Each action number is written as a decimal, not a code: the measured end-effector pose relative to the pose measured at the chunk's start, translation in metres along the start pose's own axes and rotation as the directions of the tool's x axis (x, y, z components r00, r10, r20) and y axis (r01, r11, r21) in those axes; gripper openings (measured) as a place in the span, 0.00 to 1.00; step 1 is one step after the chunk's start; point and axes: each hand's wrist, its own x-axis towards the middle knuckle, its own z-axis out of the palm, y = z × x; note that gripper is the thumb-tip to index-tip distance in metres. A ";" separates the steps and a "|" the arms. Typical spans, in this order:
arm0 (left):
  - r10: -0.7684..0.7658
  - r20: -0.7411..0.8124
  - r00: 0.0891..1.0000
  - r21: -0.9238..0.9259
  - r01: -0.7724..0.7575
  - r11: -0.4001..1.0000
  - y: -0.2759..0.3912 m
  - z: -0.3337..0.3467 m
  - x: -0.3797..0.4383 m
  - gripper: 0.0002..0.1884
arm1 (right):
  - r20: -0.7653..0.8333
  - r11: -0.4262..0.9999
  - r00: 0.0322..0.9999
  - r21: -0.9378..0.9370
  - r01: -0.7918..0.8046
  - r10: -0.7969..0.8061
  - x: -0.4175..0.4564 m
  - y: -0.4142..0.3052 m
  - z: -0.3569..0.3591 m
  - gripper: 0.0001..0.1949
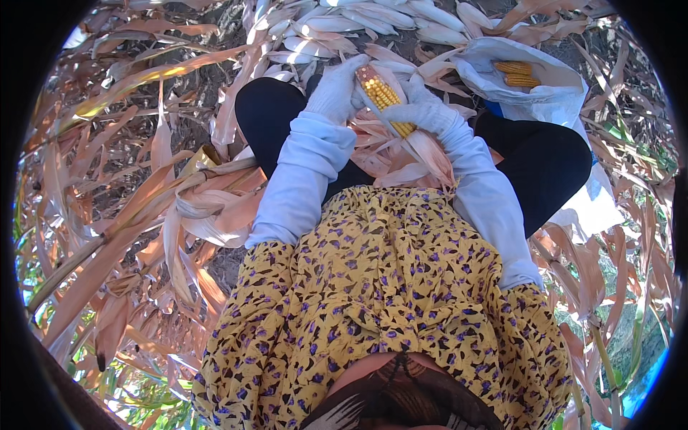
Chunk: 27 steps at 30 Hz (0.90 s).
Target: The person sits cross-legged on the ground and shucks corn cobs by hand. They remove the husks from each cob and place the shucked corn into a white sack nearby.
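A partly husked ear of corn (380, 95) slants between my hands, with rows of yellow kernels bare and a reddish-brown tip at its upper end. My left hand (334, 90), in a white knit glove, grips it near that tip. Around its lower half is my right hand (427, 110), gloved the same way, with the thumb lying across the kernels. Dry husk leaves (432, 156) hang from the ear's lower end toward my lap. The fingers' far sides are hidden.
To the right, an open white woven sack (556, 86) holds a few bare yellow cobs (515, 74). Several ears in pale husks (344, 24) are heaped ahead of my folded legs. Dry stalks and leaves (156, 199) crowd the left, and more stalks (596, 322) stand at right.
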 end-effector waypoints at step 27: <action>0.410 -0.316 0.856 0.016 -0.427 0.904 -0.032 0.000 0.022 0.09 | -0.585 0.790 0.691 0.613 0.035 0.424 0.005 0.036 -0.016 0.35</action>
